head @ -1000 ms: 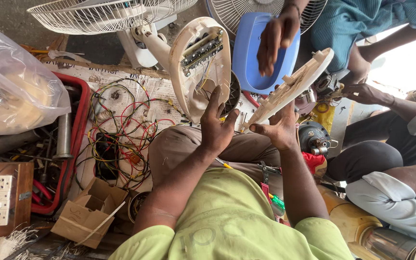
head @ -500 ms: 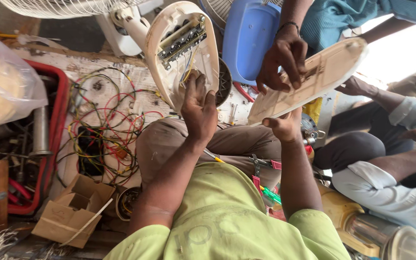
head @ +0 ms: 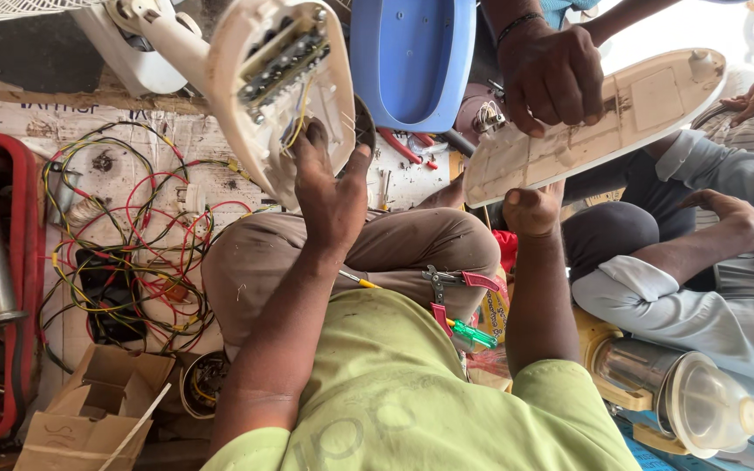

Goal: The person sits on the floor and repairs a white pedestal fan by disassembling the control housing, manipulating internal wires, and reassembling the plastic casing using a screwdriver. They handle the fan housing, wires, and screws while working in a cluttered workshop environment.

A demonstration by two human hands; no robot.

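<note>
My left hand [head: 329,187] grips the lower end of a cream fan base housing [head: 255,131], open side up, with a row of switches [head: 281,57] and yellow wires inside. A white fan neck [head: 146,30] joins it at the top left. My right hand [head: 530,209] holds the lower edge of a flat cream base plate [head: 656,100] that slants up to the right. Another person's hand [head: 551,78] with a dark wristband grips the same plate from above.
A blue plastic cover [head: 412,57] stands behind the housing. Tangled coloured wires [head: 124,253] lie on the board at left, beside a red crate [head: 23,288] and a cardboard box [head: 89,410]. Red-handled pliers [head: 460,281] and a green screwdriver [head: 469,333] rest on my lap. A blender jar [head: 691,397] and a seated person [head: 717,253] are at right.
The other person's hand left the blue cover and took hold of the base plate. The plate swung right and lower. My left hand stayed on the housing.
</note>
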